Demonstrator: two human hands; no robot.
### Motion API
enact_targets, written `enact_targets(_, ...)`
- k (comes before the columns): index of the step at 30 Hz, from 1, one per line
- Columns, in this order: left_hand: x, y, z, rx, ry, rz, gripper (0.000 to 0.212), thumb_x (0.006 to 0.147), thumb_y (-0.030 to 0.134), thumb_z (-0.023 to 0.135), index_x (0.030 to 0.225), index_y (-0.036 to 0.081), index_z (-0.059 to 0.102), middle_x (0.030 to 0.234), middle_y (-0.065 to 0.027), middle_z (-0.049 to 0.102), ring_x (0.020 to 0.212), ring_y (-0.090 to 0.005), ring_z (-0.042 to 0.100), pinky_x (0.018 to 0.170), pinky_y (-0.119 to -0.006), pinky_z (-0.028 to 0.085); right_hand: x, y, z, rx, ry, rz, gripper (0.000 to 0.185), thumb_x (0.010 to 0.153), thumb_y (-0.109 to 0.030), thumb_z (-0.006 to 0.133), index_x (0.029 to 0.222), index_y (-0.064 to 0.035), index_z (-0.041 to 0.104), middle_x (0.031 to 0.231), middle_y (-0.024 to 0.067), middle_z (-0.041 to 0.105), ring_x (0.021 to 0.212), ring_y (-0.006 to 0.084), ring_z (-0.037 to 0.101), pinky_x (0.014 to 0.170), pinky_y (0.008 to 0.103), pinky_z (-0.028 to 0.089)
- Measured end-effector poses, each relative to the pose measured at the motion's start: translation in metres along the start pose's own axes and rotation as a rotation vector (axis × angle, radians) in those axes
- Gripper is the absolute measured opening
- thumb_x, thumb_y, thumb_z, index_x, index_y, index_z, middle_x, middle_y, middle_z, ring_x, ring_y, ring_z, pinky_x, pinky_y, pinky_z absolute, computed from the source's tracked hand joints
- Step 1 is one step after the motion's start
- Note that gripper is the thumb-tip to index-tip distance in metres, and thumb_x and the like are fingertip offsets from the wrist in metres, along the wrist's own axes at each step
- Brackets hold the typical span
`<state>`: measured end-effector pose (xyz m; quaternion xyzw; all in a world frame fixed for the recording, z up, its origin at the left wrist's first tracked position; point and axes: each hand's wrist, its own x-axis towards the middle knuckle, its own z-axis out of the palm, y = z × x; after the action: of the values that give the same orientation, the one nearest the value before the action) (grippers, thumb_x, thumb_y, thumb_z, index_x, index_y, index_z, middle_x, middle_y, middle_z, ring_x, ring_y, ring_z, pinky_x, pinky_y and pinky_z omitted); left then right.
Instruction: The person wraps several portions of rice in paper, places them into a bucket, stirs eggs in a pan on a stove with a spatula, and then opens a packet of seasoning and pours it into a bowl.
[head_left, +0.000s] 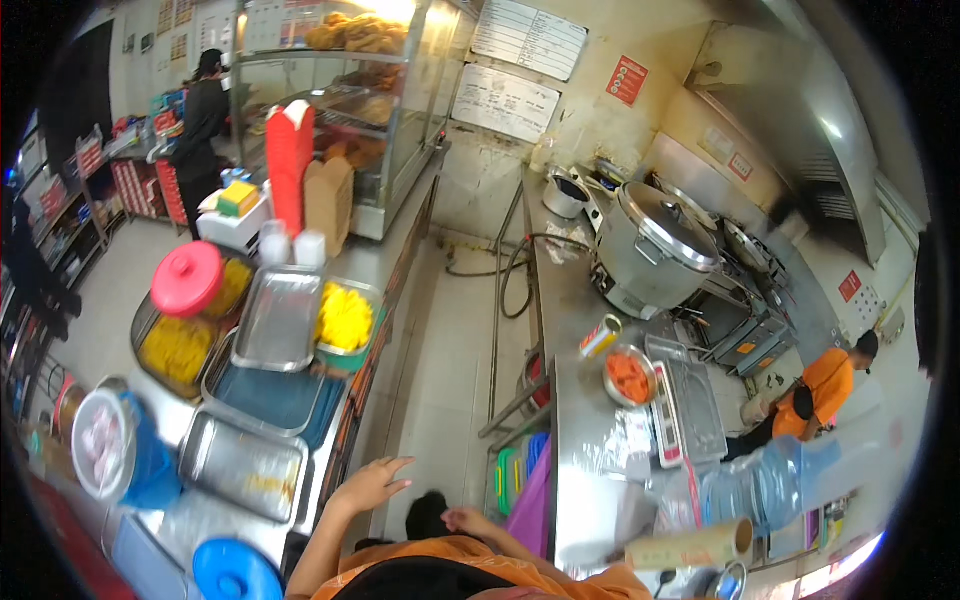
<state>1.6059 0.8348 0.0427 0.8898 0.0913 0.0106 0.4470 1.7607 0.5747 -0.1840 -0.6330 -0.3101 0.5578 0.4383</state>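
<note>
My left hand hangs in the aisle with its fingers apart and nothing in it. Beside it, on the steel counter, lies a metal tray with yellow residue in one corner. My right hand is low in front of my body, fingers loosely bent, with nothing visible in it. Close to that hand hangs a purple plastic sheet or bag, at the edge of the right-hand steel table. Green and blue plastic containers stand on the shelf under that table. Neither hand touches a counter.
Left counter: yellow food tray, pink lid, blue-and-white bucket, blue lid, glass food cabinet. Right side: large rice cooker, bowl of orange food, scale, water bottle. Co-workers stand at left and right.
</note>
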Motion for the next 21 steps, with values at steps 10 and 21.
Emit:
enact_targets(10,0.273,-0.053,-0.064,-0.044,-0.234,-0.184,0.050,0.089,0.033,0.055,0.132,0.009,0.043,0.123,-0.0254,0.050,0.113,-0.0391,0.050,0.096,-0.042,0.040,0.243,-0.126,-0.284,-0.440,0.380,0.092,0.015,0.085,-0.010,0.050,0.082,-0.0063,0.064,0.072,0.0038,0.064,0.066,0.0138,0.060,0.061,0.0290,0.048)
enact_targets(21,0.577,-0.124,-0.170,-0.066,-0.241,-0.253,0.049,0.088,0.030,0.058,0.129,0.006,0.046,0.122,-0.0225,0.053,0.112,-0.0351,0.052,0.094,-0.040,0.042,0.502,-0.419,-0.533,-0.121,0.337,-0.494,0.018,0.090,-0.012,0.054,0.104,-0.0024,0.059,0.085,0.0042,0.064,0.076,0.0110,0.061,0.069,0.0264,0.049)
